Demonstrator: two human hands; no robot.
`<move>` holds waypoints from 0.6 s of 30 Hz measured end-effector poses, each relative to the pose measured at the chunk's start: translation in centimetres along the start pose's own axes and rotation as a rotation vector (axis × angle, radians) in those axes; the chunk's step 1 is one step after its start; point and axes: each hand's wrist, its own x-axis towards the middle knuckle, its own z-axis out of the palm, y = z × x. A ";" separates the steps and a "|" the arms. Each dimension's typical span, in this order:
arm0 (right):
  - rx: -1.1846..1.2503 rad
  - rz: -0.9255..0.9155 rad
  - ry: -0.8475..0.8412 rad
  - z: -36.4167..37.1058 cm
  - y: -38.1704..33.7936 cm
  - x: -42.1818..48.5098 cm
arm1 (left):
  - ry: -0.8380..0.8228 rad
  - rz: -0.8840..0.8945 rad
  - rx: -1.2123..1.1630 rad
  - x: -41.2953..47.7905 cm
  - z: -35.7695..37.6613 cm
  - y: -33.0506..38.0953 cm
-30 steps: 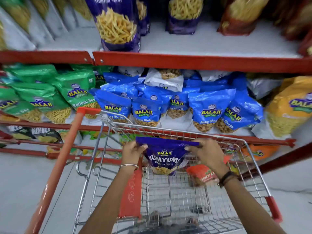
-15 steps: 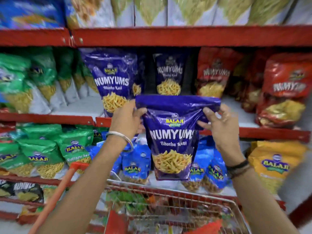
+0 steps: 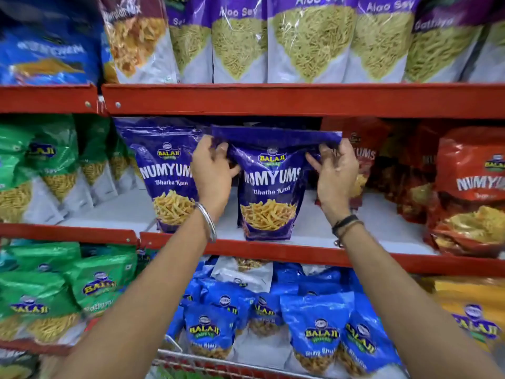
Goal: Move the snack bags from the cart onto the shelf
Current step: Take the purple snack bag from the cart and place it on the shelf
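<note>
A purple Numyums snack bag (image 3: 269,192) stands upright at the front of the middle shelf (image 3: 314,251), its bottom at the red shelf lip. My left hand (image 3: 213,170) grips its upper left corner and my right hand (image 3: 334,173) grips its upper right corner. A second purple Numyums bag (image 3: 166,176) of the same kind stands just to its left on the same shelf. Only a strip of the cart's wire rim (image 3: 218,367) shows at the bottom edge; its contents are mostly out of view.
Red Numyums bags (image 3: 470,187) fill the right of the middle shelf, green bags (image 3: 52,165) the left. White shelf floor (image 3: 382,228) shows between the purple and red bags. Aloo Sev bags (image 3: 308,39) line the shelf above; blue bags (image 3: 314,324) crowd the one below.
Both hands lifted the purple bag out of the cart, carried it up and forward, and its bottom now rests on the middle shelf. The view tilted up, so the cart dropped almost out of frame.
</note>
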 end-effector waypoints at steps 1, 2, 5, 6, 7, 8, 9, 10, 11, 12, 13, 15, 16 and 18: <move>-0.010 0.003 -0.006 0.1 1.2 -0.1 | 0.035 -0.011 -0.010 0.0 0.2 -1.2; -0.016 0.005 -0.012 0.1 2.4 -0.1 | 0.059 -0.022 -0.016 0.1 0.4 -2.1; -0.040 0.008 0.019 0.5 5.0 0.7 | 0.070 0.024 0.027 1.2 0.9 -4.2; -0.066 0.005 0.041 0.7 5.6 1.2 | 0.056 0.060 0.078 2.0 1.0 -4.8; -0.099 0.017 0.061 0.9 6.0 1.6 | 0.033 0.086 0.140 2.5 1.1 -5.2; -0.134 0.050 0.067 1.1 6.4 1.8 | 0.017 0.090 0.217 2.9 1.3 -5.8; -0.178 0.114 0.053 1.2 6.9 1.8 | -0.009 0.072 0.284 3.1 1.3 -6.5; -0.220 0.189 0.008 1.3 7.6 1.4 | -0.045 0.044 0.308 2.9 1.3 -7.2; -0.251 0.255 -0.064 1.1 8.4 0.5 | -0.092 0.016 0.316 2.4 1.2 -8.1; -0.264 0.299 -0.156 0.8 9.3 -0.4 | -0.144 0.001 0.326 1.6 1.0 -9.0; -0.277 0.327 -0.258 0.4 10.1 -1.4 | -0.205 -0.017 0.356 0.9 0.7 -10.0; -0.354 0.367 -0.447 -0.3 11.2 -2.6 | -0.346 -0.074 0.411 -0.3 0.1 -11.7; -0.406 0.379 -0.493 -0.5 11.6 -2.7 | -0.401 -0.085 0.419 -0.5 0.0 -12.5; -0.478 0.355 -0.481 -0.7 12.3 -2.4 | -0.445 -0.067 0.384 -0.4 0.0 -13.5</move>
